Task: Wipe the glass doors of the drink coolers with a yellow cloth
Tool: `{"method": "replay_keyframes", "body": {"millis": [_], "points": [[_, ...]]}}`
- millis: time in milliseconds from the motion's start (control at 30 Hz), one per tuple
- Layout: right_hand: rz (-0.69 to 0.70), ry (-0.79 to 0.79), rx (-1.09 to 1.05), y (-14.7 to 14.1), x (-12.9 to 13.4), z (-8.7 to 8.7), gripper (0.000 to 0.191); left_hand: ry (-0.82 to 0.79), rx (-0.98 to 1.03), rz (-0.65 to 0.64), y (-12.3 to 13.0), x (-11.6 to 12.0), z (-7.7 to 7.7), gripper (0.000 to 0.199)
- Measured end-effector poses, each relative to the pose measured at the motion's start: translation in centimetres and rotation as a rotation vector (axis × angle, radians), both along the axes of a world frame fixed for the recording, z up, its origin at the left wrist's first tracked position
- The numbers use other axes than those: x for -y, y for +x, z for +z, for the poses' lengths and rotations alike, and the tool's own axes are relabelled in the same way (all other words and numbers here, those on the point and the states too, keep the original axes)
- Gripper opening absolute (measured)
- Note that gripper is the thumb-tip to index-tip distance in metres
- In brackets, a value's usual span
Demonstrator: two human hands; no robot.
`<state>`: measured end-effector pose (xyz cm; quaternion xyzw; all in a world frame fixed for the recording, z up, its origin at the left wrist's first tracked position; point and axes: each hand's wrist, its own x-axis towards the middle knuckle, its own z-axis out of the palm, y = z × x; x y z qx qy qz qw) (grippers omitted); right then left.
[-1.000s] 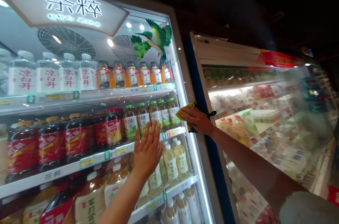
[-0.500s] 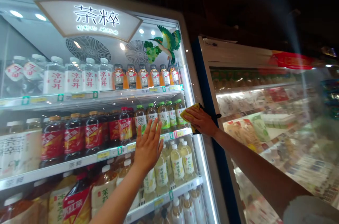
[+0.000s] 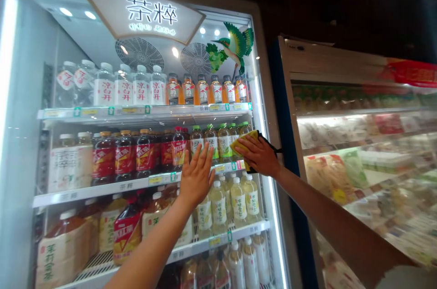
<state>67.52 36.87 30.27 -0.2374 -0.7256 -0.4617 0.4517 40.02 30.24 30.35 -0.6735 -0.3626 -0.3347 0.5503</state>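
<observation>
A lit drinks fridge with a glass door stands in front of me. My left hand (image 3: 196, 179) is open against the glass, palm forward and fingers spread, before the green tea bottles (image 3: 223, 142). To its right, my right hand (image 3: 262, 156) lies over a yellow cloth (image 3: 253, 135) with a dark edge, holding it to the glass near the door's right side. The cloth partly covers the last green tea bottles of the middle shelf. A dark loop or strap sticks out to the right beyond this hand.
Behind the glass, shelves hold water bottles (image 3: 104, 86), orange drinks (image 3: 201, 90), red-labelled teas (image 3: 123, 154) and pale drinks (image 3: 238, 198). A bright light strip (image 3: 273, 216) runs down the right inside. A second, open-looking chiller (image 3: 337, 61) with packaged goods stands at the right.
The view has turned left, showing more of the fridge's left side. My right hand and the cloth have slid left across the glass, over the last green tea bottles. My left hand stays spread.
</observation>
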Motion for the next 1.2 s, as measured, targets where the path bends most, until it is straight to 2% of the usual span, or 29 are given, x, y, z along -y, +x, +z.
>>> {"method": "replay_keyframes", "body": {"millis": [100, 167, 233, 333, 467, 533, 600, 667, 733, 800, 867, 1000, 1100, 1200], "points": [[0.024, -0.005, -0.266, -2.0, -0.4, 2.5, 0.050, 0.007, 0.027, 0.029, -1.2, 0.8, 0.0, 0.080], [0.053, -0.011, -0.458, -5.2, -0.3, 4.1, 0.051, 0.010, 0.059, 0.046, -1.8, 1.1, 0.0, 0.081], [0.077, -0.029, -0.530, -8.4, 0.2, 4.5, 0.052, 0.007, 0.078, 0.056, -2.2, 1.2, -0.2, 0.082], [0.086, -0.058, -0.356, -10.3, 1.2, 3.1, 0.057, -0.009, 0.085, 0.065, -2.9, 1.4, -0.6, 0.082], [0.058, -0.028, -0.061, -7.7, 1.8, 0.6, 0.054, -0.037, 0.067, 0.085, -4.7, 1.9, -0.9, 0.078], [0.043, -0.015, -0.104, -6.8, 1.6, 0.6, 0.051, -0.038, 0.055, 0.095, -5.9, 2.3, -0.7, 0.075], [0.040, -0.016, -0.260, -7.8, 1.5, 1.5, 0.051, -0.031, 0.061, 0.102, -7.2, 2.7, -0.3, 0.074], [0.047, -0.028, -0.420, -10.3, 1.6, 2.7, 0.054, -0.019, 0.074, 0.100, -8.4, 2.9, 0.2, 0.076], [0.050, -0.054, -0.494, -13.5, 2.1, 3.4, 0.057, -0.006, 0.078, 0.095, -9.2, 3.0, 0.7, 0.078], [0.043, -0.076, -0.457, -16.0, 2.8, 3.2, 0.057, 0.003, 0.064, 0.090, -9.9, 3.0, 1.1, 0.079], [0.037, -0.073, -0.340, -16.9, 3.4, 2.1, 0.056, 0.007, 0.046, 0.086, -10.5, 3.1, 1.3, 0.080], [0.042, -0.026, -0.162, -15.4, 4.0, 0.3, 0.054, 0.009, 0.044, 0.077, -12.2, 3.8, 1.7, 0.078], [0.034, -0.007, -0.311, -15.9, 3.8, 1.3, 0.051, 0.008, 0.069, 0.078, -14.1, 4.5, 2.1, 0.078], [0.061, 0.000, -0.527, -19.5, 4.1, 3.0, 0.054, 0.003, 0.092, 0.082, -15.9, 4.9, 2.3, 0.078]]}}
